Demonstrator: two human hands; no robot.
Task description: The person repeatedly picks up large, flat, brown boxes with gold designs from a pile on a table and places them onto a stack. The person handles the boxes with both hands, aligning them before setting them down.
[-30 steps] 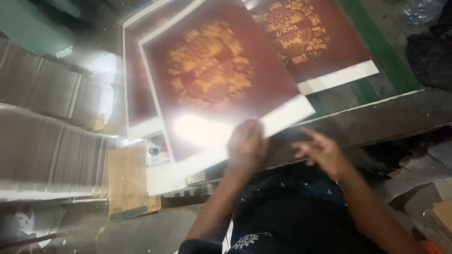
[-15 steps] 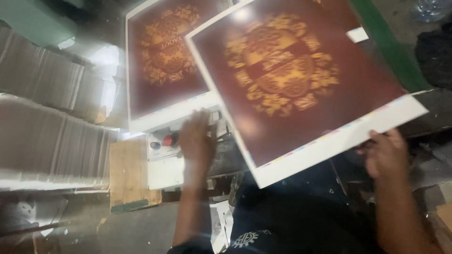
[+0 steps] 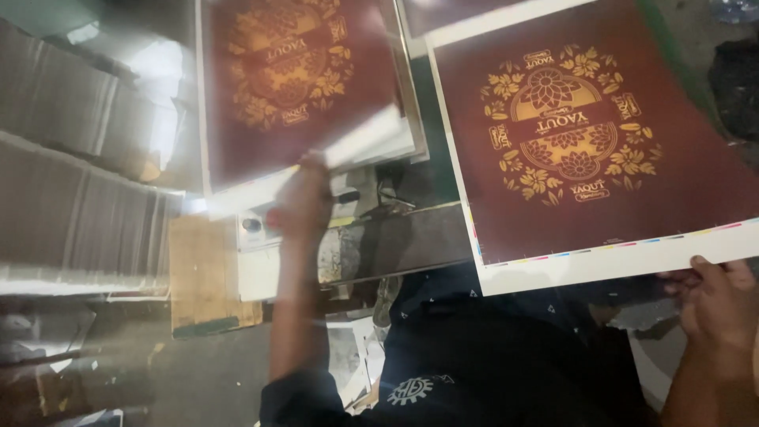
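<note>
Two large printed sheets, dark red with a gold floral emblem and white margins, fill the top of the head view. My left hand (image 3: 304, 202) grips the near edge of the left sheet (image 3: 296, 87), which is blurred and lifted off a stack. At the lower right, my right hand (image 3: 715, 304) holds the white bottom margin of the right sheet (image 3: 585, 150), which lies flat and sharp, with a strip of small colour marks along its near edge.
Tall stacks of pale sheets (image 3: 79, 198) stand at the left. A wooden block (image 3: 205, 273) and a grey machine part with a round button (image 3: 253, 225) sit below the left sheet. A dark bag (image 3: 735, 79) lies at the far right.
The right sheet has slid further right with my right hand on it. My left hand has risen from the machine part and taken the edge of the left sheet.
</note>
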